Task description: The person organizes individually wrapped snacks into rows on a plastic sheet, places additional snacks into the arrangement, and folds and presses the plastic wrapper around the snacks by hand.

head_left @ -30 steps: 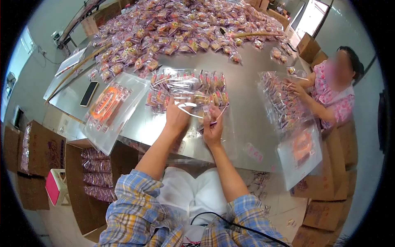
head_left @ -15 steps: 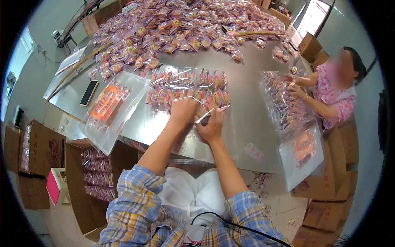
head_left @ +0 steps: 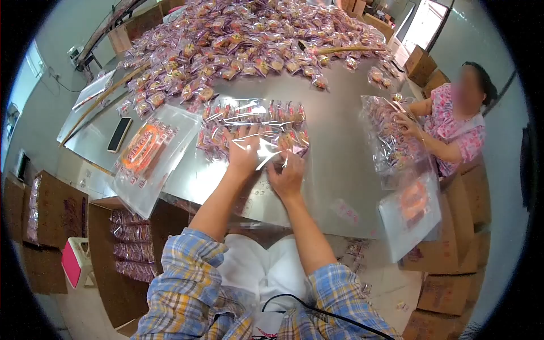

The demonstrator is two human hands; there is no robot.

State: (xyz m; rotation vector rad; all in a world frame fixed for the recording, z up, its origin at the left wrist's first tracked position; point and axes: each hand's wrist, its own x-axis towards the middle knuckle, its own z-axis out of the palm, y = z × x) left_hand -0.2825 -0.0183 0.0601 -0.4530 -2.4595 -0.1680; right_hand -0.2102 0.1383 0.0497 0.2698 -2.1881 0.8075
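Observation:
A clear plastic bag [head_left: 255, 110] lies flat on the metal table, with rows of small wrapped snacks inside. My left hand [head_left: 243, 152] is under the bag's clear film, its fingers spread against the lower row. Just to its right, my right hand [head_left: 288, 173] is curled at the row's lower edge by a wrapped snack [head_left: 292, 140]; glare on the film hides whether its fingertips grip anything. Flat bags with orange print [head_left: 148, 147] are stacked to the left of my hands.
A large heap of wrapped snacks [head_left: 238, 39] covers the table's far part. A phone [head_left: 119, 134] lies at left. A co-worker [head_left: 453, 122] handles another filled bag [head_left: 391, 133] at right. An open carton [head_left: 102, 255] holds packed bags beside a stool [head_left: 76, 262].
My right hand has moved from the snacks' right side down and in toward my left hand. My left hand's fingers have spread on the lower row. The co-worker's hands have shifted slightly.

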